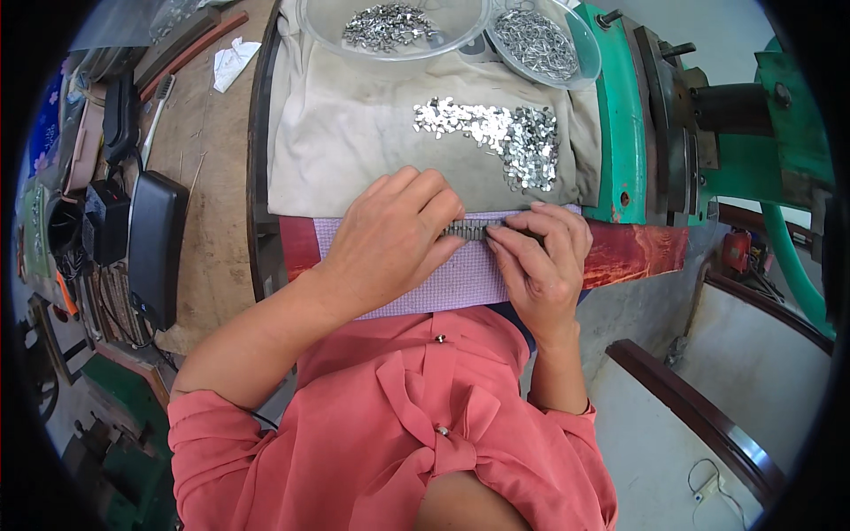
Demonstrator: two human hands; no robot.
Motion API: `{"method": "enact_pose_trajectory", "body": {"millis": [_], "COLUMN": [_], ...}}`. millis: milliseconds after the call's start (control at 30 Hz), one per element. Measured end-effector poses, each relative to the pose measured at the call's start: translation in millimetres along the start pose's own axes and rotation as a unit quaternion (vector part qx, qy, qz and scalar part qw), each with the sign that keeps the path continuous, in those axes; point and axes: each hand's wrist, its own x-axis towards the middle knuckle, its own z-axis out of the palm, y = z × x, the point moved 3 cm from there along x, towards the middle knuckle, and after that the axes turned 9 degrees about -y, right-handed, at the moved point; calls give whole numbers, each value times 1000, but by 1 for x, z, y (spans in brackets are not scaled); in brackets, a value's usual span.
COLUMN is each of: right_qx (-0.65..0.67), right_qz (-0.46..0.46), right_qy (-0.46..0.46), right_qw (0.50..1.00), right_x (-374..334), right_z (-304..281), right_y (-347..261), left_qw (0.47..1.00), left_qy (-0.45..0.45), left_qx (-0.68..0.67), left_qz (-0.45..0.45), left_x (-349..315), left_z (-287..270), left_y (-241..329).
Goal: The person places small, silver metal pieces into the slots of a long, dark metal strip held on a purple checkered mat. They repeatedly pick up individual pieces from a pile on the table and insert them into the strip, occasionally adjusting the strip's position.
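Between both hands runs a short, dark grey, ridged metal strip point(471, 231) made of narrow segments, much like a watch band. My left hand point(394, 228) closes its thumb and fingers on the strip's left end. At the other end my right hand point(542, 264) pinches it between thumb and fingers. The fingers hide both ends. Under the strip lies a lilac checked cloth point(416, 288). Just beyond the hands, many small shiny metal pieces point(529, 150) are spread on a beige cloth point(345, 133).
Two clear plastic bowls stand at the back: a larger one point(328, 40) with small metal parts, another point(589, 66) with thin wire-like pieces. A green machine point(620, 133) borders the right. On the wooden bench at left lie a toothbrush point(159, 108) and a black case point(158, 248).
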Motion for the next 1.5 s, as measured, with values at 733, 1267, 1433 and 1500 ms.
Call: {"method": "enact_pose_trajectory", "body": {"millis": [733,1267,1433,1500], "right_qx": [2,34,34,35], "right_qz": [26,56,45,34], "right_qy": [-79,-97,-115,-124], "right_qw": [997,993,992,991], "right_x": [16,19,23,24], "right_z": [-9,-22,-23,-23], "right_y": [0,8,8,6], "left_qw": [994,987,987,988], "left_qy": [-61,-82,-86,-91], "left_qx": [-86,-138,-132,-121], "left_qz": [-15,-22,-31,-30], "left_x": [-4,-4,-3,-4], "left_z": [-18,-20,-25,-27], "left_y": [-14,-19,-20,-21]}}
